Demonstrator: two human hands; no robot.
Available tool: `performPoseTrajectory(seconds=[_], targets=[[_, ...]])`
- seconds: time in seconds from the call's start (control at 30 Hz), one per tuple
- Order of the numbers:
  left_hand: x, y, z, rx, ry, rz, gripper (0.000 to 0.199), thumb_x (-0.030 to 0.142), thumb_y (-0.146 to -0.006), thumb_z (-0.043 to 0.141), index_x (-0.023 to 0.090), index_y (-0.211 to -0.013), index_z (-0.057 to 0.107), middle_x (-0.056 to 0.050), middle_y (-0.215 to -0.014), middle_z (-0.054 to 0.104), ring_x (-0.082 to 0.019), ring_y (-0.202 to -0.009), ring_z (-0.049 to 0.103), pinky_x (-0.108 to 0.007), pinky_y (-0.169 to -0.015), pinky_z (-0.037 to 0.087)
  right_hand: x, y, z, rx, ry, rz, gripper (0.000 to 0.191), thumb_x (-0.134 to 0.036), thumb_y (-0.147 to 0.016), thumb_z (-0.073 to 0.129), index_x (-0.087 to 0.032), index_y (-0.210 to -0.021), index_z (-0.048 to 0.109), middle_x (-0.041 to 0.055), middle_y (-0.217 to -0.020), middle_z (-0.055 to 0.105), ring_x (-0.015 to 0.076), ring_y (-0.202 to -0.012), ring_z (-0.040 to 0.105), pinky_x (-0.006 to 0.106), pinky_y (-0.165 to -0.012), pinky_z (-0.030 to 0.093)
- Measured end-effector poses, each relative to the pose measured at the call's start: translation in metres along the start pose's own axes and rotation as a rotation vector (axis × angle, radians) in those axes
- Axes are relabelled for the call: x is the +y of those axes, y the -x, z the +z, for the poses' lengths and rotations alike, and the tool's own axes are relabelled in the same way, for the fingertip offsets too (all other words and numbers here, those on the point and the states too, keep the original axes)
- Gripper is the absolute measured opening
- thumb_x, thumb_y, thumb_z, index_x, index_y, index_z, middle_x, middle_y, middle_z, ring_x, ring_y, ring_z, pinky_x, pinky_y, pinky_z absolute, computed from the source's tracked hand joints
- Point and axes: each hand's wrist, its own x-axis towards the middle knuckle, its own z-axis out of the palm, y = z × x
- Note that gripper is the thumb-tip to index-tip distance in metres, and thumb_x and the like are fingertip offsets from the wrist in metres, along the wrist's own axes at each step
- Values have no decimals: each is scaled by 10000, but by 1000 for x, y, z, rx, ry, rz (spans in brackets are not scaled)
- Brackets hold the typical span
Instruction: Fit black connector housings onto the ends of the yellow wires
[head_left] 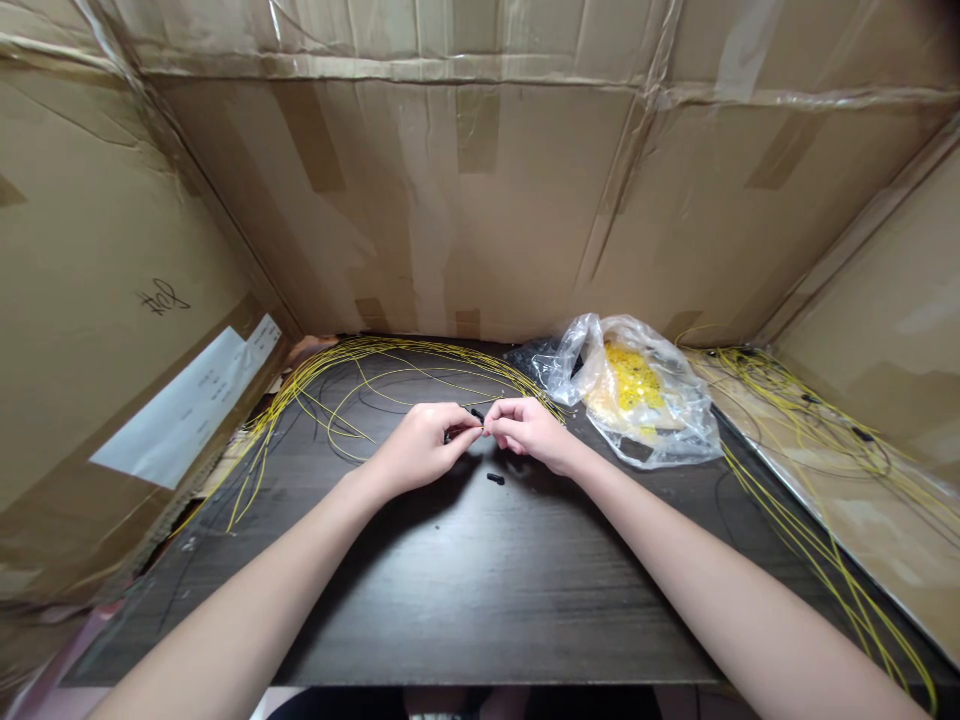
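Black plastic piece [475,413], pinched above dark surface [480,600]; left hand [420,447], right hand [529,432] both in narrow grip on it, seemingly held close for fine work. Second black piece [495,479] on surface just below. Yellow cables [390,345] fanned behind, apparently kept clear of hands.

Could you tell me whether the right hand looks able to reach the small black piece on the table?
Probably yes: the small black piece lies on the dark tabletop just below the right hand, with nothing between them, though that hand is busy at the fingertips with the left hand.
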Motion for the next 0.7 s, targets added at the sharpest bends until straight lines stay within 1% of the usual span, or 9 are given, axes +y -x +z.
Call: performPoseTrajectory(seconds=[0.13, 0.2, 0.27, 0.33, 0.4, 0.47, 0.57, 0.7], targets=[[2, 0, -2, -16, -2, 30, 183, 240, -908, 568, 195, -907, 746, -31, -764, 680, -145, -680, 583, -273, -647, 418, 0, 0, -1, -46, 1, -10, 131, -240, -770, 571, -145, -742, 656, -32, -543, 531, 57, -417, 391, 190, -433, 280], [3, 0, -3, -21, 24, 20, 197, 262, -911, 564, 191, -886, 746, -30, -756, 673, -143, -677, 577, -270, -645, 412, 0, 0, -3, -56, -3, -24, 128, -239, -768, 583, -141, -735, 659, -32, -543, 532, 56, -418, 391, 190, -435, 282], [5, 0, -3, -24, 85, -40, 219, 306, -911, 563, 186, -872, 742, -31, -773, 683, -147, -697, 587, -268, -655, 418, 0, 0, -4, -49, -8, -41, 123, -242, -764, 601, -139, -730, 660, -32, -541, 534, 56, -419, 394, 190, -436, 285], [6, 0, -2, -49, 178, -149, 262, 352, -914, 546, 176, -862, 731, -32, -781, 692, -152, -707, 601, -263, -654, 428, 1, 0, -4, -35, -18, -59, 119, -244, -758, 616, -138, -726, 662, -25, -557, 555, 59, -430, 408, 191, -438, 292], [6, -1, -1, -106, 299, -267, 305, 386, -915, 525, 159, -838, 713, -33, -754, 687, -150, -678, 601, -257, -631, 435, 1, 0, -4, -24, -29, -74, 118, -247, -753, 626, -139, -722, 663, -8, -601, 594, 66, -455, 433, 192, -442, 305], [4, -2, 1, -160, 420, -351, 312, 403, -896, 540, 143, -809, 687, -31, -711, 669, -141, -627, 583, -251, -601, 436, 1, -1, -3, -18, -28, -93, 113, -242, -747, 634, -139, -712, 662, 6, -639, 623, 74, -486, 457, 193, -453, 323], [3, -3, 2, -177, 527, -398, 281, 398, -855, 593, 134, -791, 663, -24, -688, 646, -123, -591, 550, -241, -580, 428, 0, -1, -2, -17, -1, -119, 102, -229, -736, 641, -138, -695, 664, 1, -621, 617, 77, -498, 461, 197, -473, 343], [5, -3, 2, -164, 540, -423, 271, 396, -837, 613, 132, -804, 664, -6, -669, 608, -103, -561, 500, -228, -540, 382, -1, 0, -2, -26, 15, -122, 108, -231, -736, 636, -136, -691, 662, -8, -604, 603, 77, -494, 456, 205, -494, 357]])
